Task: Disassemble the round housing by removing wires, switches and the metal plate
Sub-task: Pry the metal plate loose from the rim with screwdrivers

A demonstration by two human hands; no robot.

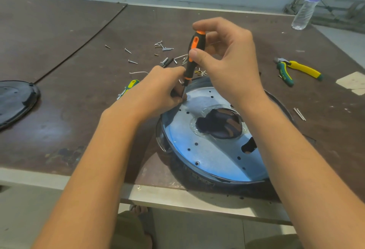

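Right of centre, low in the frame, your round housing (182, 171) held the metal plate (209, 150); your right hand (227, 61) gripped the screwdriver (195, 40) handle, your left hand (160, 90) pinched its shaft at the plate's upper-left edge.

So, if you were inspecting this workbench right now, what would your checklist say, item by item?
Surface: dark brown table, scuffed, with a metal front edge.
Job's things: round housing near the front edge, metal plate seated in it; orange-black screwdriver upright at the plate's far rim.
Clutter: loose screws, yellow-green pliers, green-yellow screwdriver, black round cover at left, paper scrap.
Hands: right hand pinches the screwdriver's handle; left hand holds its shaft near the tip.
Cables: one thin white strand, possibly wire, lying loose.
Surroundings: water bottle by the far right corner, pale wall behind.
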